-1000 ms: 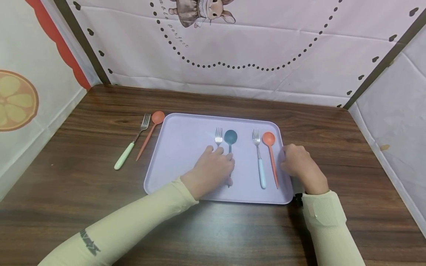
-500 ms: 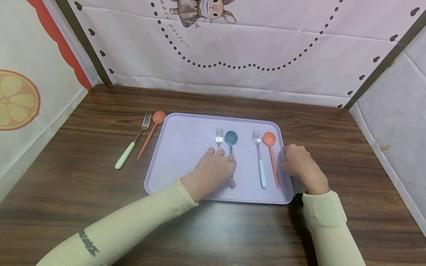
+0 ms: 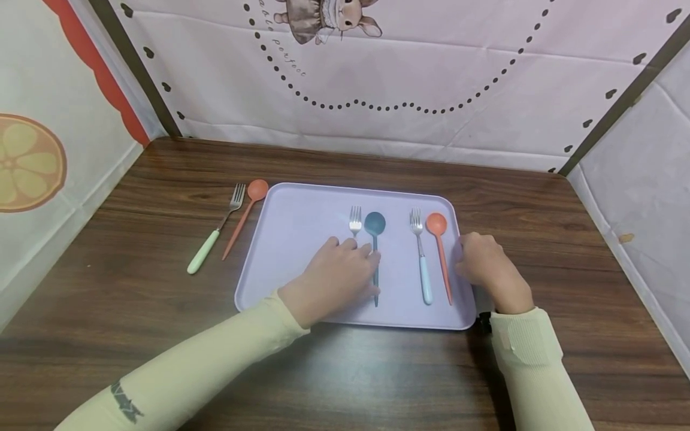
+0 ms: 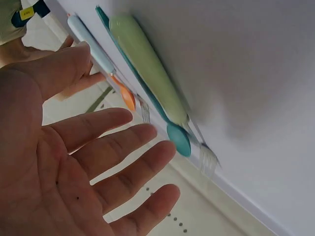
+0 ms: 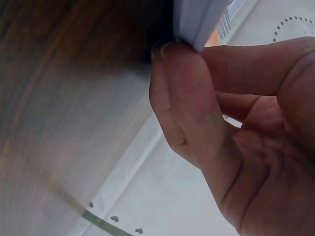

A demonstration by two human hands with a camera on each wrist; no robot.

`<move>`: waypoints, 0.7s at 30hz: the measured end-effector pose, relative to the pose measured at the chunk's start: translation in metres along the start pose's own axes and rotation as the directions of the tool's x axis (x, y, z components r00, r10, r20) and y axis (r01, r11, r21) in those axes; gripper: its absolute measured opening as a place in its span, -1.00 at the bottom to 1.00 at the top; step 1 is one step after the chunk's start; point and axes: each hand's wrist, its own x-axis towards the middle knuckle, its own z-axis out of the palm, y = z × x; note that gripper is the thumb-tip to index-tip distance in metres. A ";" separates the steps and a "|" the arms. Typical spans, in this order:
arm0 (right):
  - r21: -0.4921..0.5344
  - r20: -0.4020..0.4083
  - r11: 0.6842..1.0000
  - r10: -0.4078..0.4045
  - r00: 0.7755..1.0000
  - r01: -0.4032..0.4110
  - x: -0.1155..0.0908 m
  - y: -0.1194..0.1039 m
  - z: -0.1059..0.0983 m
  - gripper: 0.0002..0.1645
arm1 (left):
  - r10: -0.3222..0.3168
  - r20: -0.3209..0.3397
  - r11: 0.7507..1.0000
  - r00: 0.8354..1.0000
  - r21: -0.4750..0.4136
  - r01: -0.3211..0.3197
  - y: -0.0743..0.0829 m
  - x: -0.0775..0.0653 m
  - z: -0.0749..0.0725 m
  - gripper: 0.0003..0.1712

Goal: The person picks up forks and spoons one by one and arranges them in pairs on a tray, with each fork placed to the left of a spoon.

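My left hand [image 3: 335, 278] hovers over the lilac tray [image 3: 293, 239], its fingers spread with nothing between them in the left wrist view. Just past the fingertips lie a teal spoon [image 4: 178, 140] and a fork with a pale green handle [image 4: 147, 64], side by side on the tray. In the head view my left hand hides that fork's handle. At the tray's right edge, my right hand [image 3: 487, 266] pinches the rim between thumb and fingers. Near it on the tray are a light-blue-handled fork [image 3: 425, 278] and an orange spoon [image 3: 436, 224].
Left of the tray, a second green-handled fork [image 3: 203, 251] and another orange spoon [image 3: 257, 190] lie on the dark wooden table [image 3: 129, 287]. Printed cloth walls [image 3: 409, 72] enclose the table's back and sides.
The teal spoon shifted slightly right, then my left hand let go of it and drew back a little to the left, uncovering its handle. My right hand stayed at the rim.
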 end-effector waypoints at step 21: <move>0.006 0.033 1.000 0.025 0.999 -0.025 -0.001 -0.002 0.000 -0.85 | -0.014 -0.043 0.999 0.999 -0.045 0.012 -0.016 -0.016 0.007 -0.46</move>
